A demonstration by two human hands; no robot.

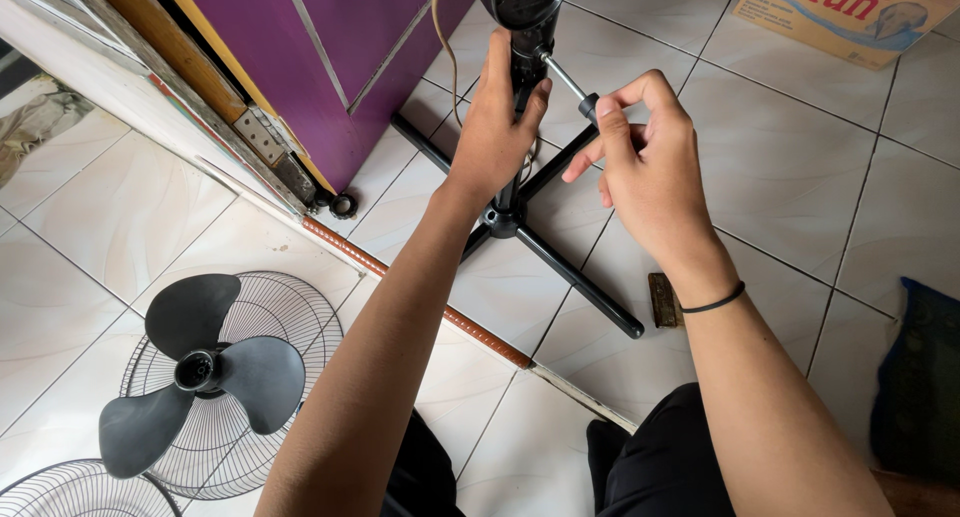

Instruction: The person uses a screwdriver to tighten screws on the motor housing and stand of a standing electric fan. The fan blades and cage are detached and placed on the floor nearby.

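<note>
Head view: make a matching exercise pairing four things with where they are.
Things:
1. left hand
2. right hand
3. fan blade
4. cardboard box

Places:
A. lying on a wire grille on the floor, lower left
B. on the tiles at the top right
C. gripping the black fan pole
D. holding a screwdriver against the pole

Pairs: 1-C, 2-D, 3-A, 4-B

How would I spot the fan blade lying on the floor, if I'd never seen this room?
Start at the purple door and look down-left across the white tiled floor. There a round wire grille lies flat, and the fan blade rests on it. It is black plastic with three broad paddles around a hub, unlike the thin wire guards beside it.
</note>
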